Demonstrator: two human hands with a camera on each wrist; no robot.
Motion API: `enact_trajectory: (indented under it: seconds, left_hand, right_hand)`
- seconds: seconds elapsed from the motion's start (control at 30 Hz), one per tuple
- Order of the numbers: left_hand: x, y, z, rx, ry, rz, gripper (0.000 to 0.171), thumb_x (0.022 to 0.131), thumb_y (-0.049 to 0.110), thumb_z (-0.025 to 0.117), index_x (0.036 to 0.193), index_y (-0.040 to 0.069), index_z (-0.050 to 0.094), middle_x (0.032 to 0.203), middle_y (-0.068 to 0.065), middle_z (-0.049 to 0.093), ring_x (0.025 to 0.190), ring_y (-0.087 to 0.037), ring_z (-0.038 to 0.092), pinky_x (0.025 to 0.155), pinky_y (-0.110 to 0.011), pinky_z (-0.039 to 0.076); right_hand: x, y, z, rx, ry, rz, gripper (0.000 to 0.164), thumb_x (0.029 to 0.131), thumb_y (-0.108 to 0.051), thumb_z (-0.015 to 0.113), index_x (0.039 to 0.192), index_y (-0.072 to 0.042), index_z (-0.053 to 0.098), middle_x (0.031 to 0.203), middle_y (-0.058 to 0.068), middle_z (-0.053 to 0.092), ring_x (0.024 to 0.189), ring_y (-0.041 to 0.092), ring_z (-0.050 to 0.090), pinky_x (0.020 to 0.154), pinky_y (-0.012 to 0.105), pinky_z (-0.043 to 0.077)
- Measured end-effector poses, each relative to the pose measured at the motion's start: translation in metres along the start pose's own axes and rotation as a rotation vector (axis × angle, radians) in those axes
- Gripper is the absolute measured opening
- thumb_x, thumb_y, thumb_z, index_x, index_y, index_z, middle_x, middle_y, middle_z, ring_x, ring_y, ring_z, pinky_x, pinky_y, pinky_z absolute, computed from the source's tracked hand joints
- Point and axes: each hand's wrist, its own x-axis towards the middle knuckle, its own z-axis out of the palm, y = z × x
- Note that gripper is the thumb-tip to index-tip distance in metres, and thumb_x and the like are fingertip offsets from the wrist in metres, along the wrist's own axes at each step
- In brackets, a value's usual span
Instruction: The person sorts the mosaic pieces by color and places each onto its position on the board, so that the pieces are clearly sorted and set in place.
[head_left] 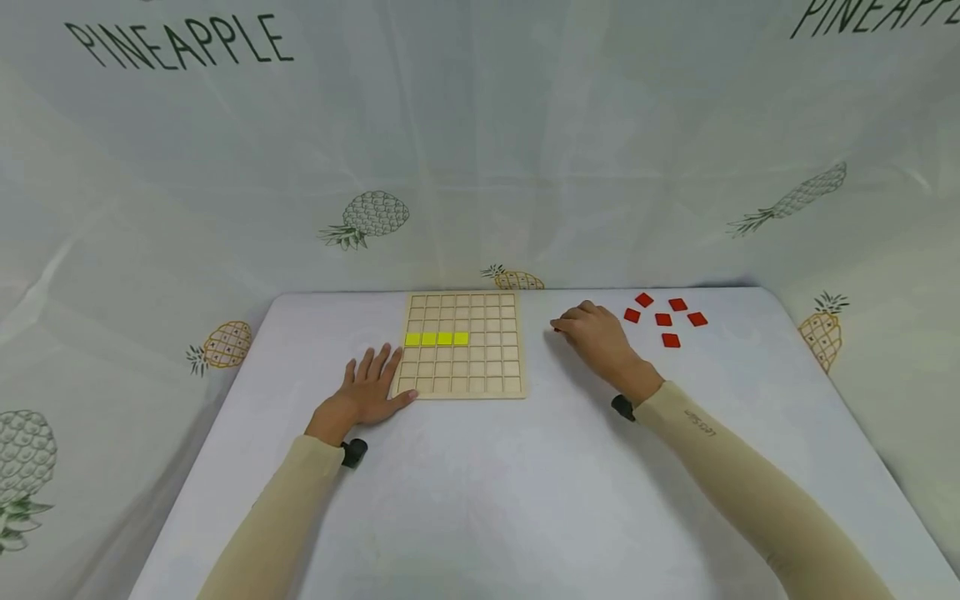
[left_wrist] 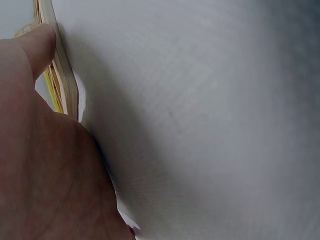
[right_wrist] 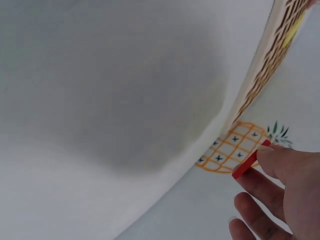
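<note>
Pinches one red square tile (right_wrist: pixel 250 161) in the right grip (head_left: pixel 603 343), between thumb and forefinger, closed to about the thickness of the tile, with the other fingers loosely bent. Shows edge-on in the right wrist view, thin and flat-faced. Sits between the gridded wooden board (head_left: pixel 495 368) and six loose red tiles (head_left: pixel 663 319) on the table (head_left: pixel 480 483), apart from both; cannot tell how high above the table.

Spreads the left grip (head_left: pixel 365 398) beside the left edge of the board, holding nothing, with thumb laid over the near left corner; probably serves to steady the board against sliding.

Should weigh next to nothing and feel stiff, going by the crisp edges; unlikely to bend or break under a light pinch. Could twist between the fingertips if held off-center, or skid on the smooth-looking table if pushed flat. Take hold near the middle of both faces, or by two opposite edges. Lift any loose one by thumb and finger at opposite edges. Compare with four yellow tiles (head_left: pixel 445 339), set side by side in cells of the board: probably hard to pry out, with so little edge on show.
</note>
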Motion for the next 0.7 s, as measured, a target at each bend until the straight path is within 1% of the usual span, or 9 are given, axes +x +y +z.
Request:
enact_trajectory:
  seconds: [0.23, 0.37, 0.57, 0.7]
  left_hand:
    - [0.0, 0.0, -0.001, 0.008, 0.001, 0.001, 0.093, 0.108, 0.059, 0.045, 0.17, 0.005, 0.002, 0.176, -0.024, -0.006, 0.161, -0.049, -0.007, 0.125, -0.068, -0.006]
    - [0.001, 0.0, 0.0, 0.02, -0.009, -0.007, 0.094, 0.108, 0.061, 0.043, 0.17, 0.006, 0.0, 0.176, -0.022, -0.007, 0.161, -0.048, -0.008, 0.126, -0.067, -0.005]
    - [0.001, 0.001, 0.0, 0.017, -0.009, -0.008, 0.094, 0.107, 0.061, 0.043, 0.17, 0.006, 0.0, 0.176, -0.023, -0.007, 0.161, -0.049, -0.008, 0.126, -0.068, -0.005]
    - [0.0, 0.001, -0.001, 0.01, -0.005, -0.007, 0.093, 0.108, 0.059, 0.044, 0.17, 0.006, 0.001, 0.176, -0.023, -0.006, 0.161, -0.049, -0.008, 0.126, -0.068, -0.004]
  right_hand:
    - [0.009, -0.016, -0.001, 0.016, 0.019, -0.036, 0.027, 0.091, -0.004, 0.083, 0.118, -0.008, 0.081, 0.114, 0.009, 0.08, 0.106, 0.029, 0.068, 0.093, 0.042, 0.059]
    - [0.014, -0.027, 0.0, 0.02, 0.023, -0.055, 0.027, 0.092, -0.005, 0.083, 0.118, -0.008, 0.081, 0.115, 0.009, 0.079, 0.106, 0.028, 0.068, 0.094, 0.042, 0.059]
    - [0.022, -0.045, 0.002, 0.044, 0.039, -0.092, 0.027, 0.092, -0.005, 0.083, 0.118, -0.01, 0.081, 0.114, 0.008, 0.079, 0.106, 0.027, 0.068, 0.091, 0.04, 0.059]
    - [0.029, -0.057, 0.006, 0.074, 0.057, -0.115, 0.024, 0.093, -0.008, 0.083, 0.117, -0.01, 0.082, 0.113, 0.007, 0.079, 0.105, 0.026, 0.068, 0.089, 0.04, 0.059]
